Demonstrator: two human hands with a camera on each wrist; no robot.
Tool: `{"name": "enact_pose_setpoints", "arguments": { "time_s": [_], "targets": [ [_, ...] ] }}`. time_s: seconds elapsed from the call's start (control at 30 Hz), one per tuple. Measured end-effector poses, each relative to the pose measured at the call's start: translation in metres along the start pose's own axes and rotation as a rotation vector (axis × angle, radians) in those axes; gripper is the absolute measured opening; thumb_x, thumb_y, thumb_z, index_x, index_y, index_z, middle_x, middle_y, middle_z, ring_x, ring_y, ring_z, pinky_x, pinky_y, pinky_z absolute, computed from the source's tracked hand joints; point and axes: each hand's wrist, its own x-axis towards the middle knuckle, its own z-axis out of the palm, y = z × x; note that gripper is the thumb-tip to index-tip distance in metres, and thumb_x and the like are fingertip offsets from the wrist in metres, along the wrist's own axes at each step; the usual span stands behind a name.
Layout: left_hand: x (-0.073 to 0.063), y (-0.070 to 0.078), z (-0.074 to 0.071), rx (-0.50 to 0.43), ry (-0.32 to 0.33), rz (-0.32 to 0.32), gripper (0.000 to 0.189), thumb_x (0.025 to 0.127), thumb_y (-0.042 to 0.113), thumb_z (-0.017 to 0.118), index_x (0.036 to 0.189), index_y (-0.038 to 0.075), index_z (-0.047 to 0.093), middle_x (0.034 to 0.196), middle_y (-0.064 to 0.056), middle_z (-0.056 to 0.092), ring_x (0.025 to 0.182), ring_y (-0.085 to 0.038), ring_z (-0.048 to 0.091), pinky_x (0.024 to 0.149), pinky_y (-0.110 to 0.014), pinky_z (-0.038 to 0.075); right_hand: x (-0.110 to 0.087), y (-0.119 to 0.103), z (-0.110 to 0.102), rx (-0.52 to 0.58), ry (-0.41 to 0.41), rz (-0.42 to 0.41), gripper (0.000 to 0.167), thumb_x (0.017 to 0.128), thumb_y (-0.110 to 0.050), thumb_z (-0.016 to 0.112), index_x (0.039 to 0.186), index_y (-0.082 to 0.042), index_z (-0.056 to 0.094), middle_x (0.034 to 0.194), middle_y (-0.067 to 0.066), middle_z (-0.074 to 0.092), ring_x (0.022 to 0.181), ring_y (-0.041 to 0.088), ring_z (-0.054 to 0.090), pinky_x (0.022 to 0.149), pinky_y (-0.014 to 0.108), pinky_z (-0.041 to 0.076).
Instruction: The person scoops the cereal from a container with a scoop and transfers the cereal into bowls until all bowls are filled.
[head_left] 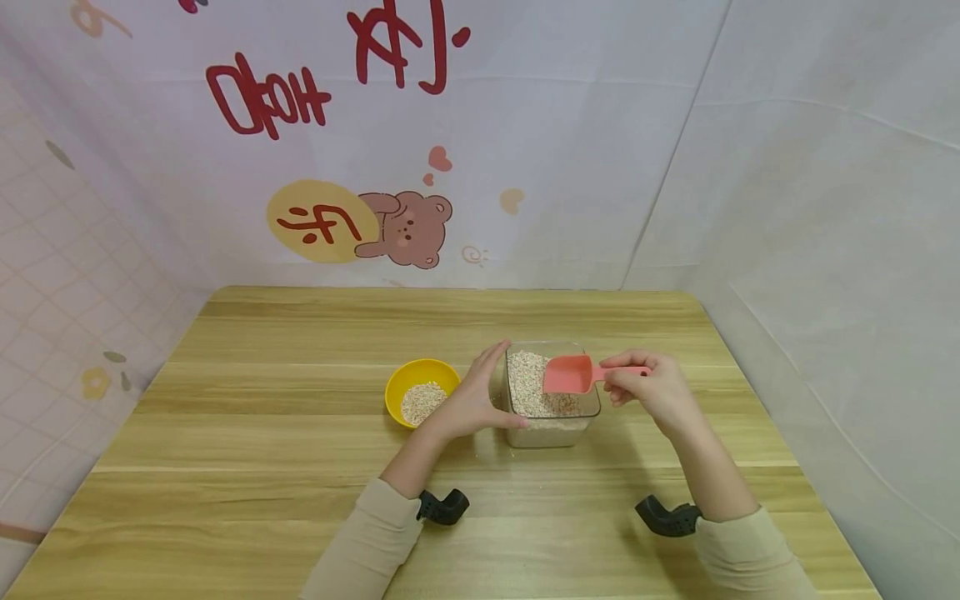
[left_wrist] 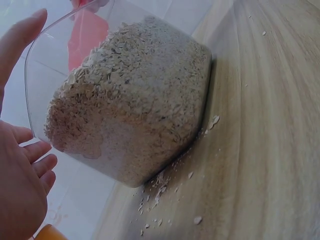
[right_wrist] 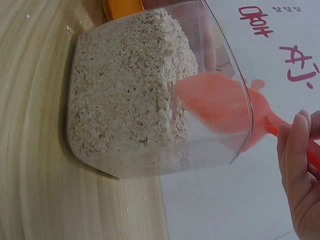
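A clear square container (head_left: 551,435) filled with oat flakes (head_left: 528,379) stands on the table. My left hand (head_left: 468,404) holds it from the left side, thumb at the front corner and forefinger reaching the back one. My right hand (head_left: 656,387) pinches the handle of a pink scoop (head_left: 570,375) just right of the container. Through the clear wall in the right wrist view, the scoop's blade (right_wrist: 215,102) dips inside the rim, its tip at the flakes' surface.
Left of the container sits a yellow bowl (head_left: 395,385) with some oat flakes (head_left: 423,402) in it, partly behind my left hand. Stray flakes (left_wrist: 160,192) lie on the wooden table (head_left: 262,417) beside the container. A printed cloth (head_left: 570,208) hangs behind the table.
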Motion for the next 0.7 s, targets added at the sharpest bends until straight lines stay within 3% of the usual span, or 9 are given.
{"name": "enact_pose_setpoints", "arguments": {
  "time_s": [0.17,0.7],
  "targets": [
    [0.002,0.000,0.003,-0.003,-0.007,-0.013,0.122,0.062,0.045,0.088,0.155,0.025,0.011,0.159,0.001,0.008,0.143,-0.021,0.012,0.110,-0.051,0.020,0.000,0.002,0.004,-0.043,-0.003,0.018,0.025,0.087,-0.002,0.062,0.106,0.015,0.063,0.078,0.020,0.066,0.061,0.019,0.063,0.060,0.035,0.056],
    [0.004,0.001,0.005,-0.040,0.003,-0.011,0.119,0.063,0.041,0.088,0.154,0.020,0.014,0.158,0.002,0.010,0.142,-0.020,0.014,0.110,-0.049,0.021,0.009,0.010,0.014,-0.001,0.008,0.080,0.026,0.087,-0.003,0.062,0.107,0.012,0.063,0.081,0.020,0.067,0.069,0.026,0.066,0.065,0.037,0.057]
  ]
}}
